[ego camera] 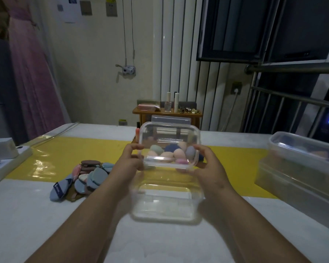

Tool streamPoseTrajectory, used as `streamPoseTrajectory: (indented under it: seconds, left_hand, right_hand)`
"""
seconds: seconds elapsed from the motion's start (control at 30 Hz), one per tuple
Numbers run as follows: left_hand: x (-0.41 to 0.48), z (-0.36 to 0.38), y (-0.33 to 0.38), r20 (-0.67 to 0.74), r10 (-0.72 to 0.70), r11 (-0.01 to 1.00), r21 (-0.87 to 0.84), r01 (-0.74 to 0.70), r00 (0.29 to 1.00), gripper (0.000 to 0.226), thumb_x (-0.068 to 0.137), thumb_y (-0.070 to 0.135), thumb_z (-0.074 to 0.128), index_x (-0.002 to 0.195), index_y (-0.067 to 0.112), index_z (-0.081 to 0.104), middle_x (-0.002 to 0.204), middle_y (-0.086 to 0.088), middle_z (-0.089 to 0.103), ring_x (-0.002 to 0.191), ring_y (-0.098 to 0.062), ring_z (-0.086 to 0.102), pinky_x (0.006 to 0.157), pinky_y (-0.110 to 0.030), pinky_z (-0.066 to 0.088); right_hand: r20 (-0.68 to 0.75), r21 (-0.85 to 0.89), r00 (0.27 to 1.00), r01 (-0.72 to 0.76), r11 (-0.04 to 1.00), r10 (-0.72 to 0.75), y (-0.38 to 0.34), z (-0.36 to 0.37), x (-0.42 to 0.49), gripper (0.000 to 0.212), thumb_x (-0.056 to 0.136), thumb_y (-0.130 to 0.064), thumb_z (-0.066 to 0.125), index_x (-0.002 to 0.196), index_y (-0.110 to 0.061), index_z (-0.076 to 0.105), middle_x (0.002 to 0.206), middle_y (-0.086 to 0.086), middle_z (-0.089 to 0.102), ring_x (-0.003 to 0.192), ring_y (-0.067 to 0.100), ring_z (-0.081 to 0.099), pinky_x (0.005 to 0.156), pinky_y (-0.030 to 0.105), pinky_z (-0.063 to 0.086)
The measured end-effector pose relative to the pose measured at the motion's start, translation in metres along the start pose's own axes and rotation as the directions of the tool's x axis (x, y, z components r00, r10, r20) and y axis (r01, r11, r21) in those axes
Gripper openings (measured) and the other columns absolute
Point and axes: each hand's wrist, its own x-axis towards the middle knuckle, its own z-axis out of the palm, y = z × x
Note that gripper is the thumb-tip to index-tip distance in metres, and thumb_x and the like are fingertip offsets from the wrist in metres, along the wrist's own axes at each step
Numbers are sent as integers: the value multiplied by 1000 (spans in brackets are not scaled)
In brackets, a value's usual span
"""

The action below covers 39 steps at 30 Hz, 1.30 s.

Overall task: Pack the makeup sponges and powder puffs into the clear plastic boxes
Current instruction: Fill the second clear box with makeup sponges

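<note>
I hold a clear plastic lid (pixel 169 137) upright in front of me, my left hand (pixel 130 161) gripping its left edge and my right hand (pixel 203 164) its right edge. Beneath it on the table sits an open clear plastic box (pixel 165 202), which looks empty. Through the lid I see several egg-shaped makeup sponges (pixel 176 152) in pink, green, lilac and dark blue lying on the table behind. A heap of flat powder puffs (pixel 84 179) in blue, brown and pink lies to the left of the box.
Stacked clear boxes (pixel 300 168) stand at the right edge, the top one holding dark items. White boxes (pixel 0 154) sit at the far left. A yellow strip (pixel 51 156) crosses the white table. A small wooden shelf (pixel 167 111) with cosmetics stands behind.
</note>
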Motion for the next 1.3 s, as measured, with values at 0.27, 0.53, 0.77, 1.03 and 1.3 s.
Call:
streamPoseTrajectory:
  seconds: [0.27, 0.53, 0.77, 1.03, 1.3]
  left_hand:
    - [9, 1, 11, -153, -14, 1000, 5, 15, 988, 50, 85, -22, 35, 103, 20, 56, 114, -15, 53, 99, -33, 61, 53, -24, 56]
    - [10, -10, -6, -202, 33, 994, -96, -53, 979, 51, 82, -24, 34, 97, 19, 58, 114, -15, 61, 100, -34, 63, 61, -30, 58]
    - [13, -2, -19, -155, 120, 984, -112, -138, 981, 60, 78, -34, 43, 100, 19, 59, 114, -16, 61, 84, -16, 66, 54, -17, 54]
    - [7, 2, -12, -167, 50, 963, -254, -91, 985, 57, 80, -28, 30, 97, 17, 60, 117, -14, 62, 91, -24, 64, 53, -23, 56]
    - [2, 6, -11, -182, 14, 950, -306, -70, 983, 60, 76, -23, 28, 97, 19, 64, 119, -13, 62, 100, -34, 64, 72, -36, 61]
  right_hand:
    - [-313, -214, 942, -194, 957, 121, 4, 4, 36, 18, 91, -13, 50, 81, -24, 61, 93, 3, 66, 79, 20, 59, 69, 40, 54]
    - [161, -384, 951, -186, 904, 264, 30, 10, 41, 20, 88, -26, 71, 69, -31, 70, 92, -2, 74, 96, 24, 68, 91, 44, 55]
    - [-158, -312, 987, -71, 947, 22, 12, -12, 39, 10, 88, -18, 69, 85, -27, 70, 93, -5, 71, 86, 14, 63, 66, 28, 48]
    - [-193, -459, 921, 221, 860, -340, -19, -3, 25, 18, 91, -15, 60, 92, -32, 67, 94, -7, 57, 85, 14, 57, 73, 29, 48]
    - [206, -402, 967, 224, 888, -151, -42, 25, -1, 19, 95, -29, 56, 88, -40, 70, 86, -17, 68, 83, 1, 60, 73, 27, 51]
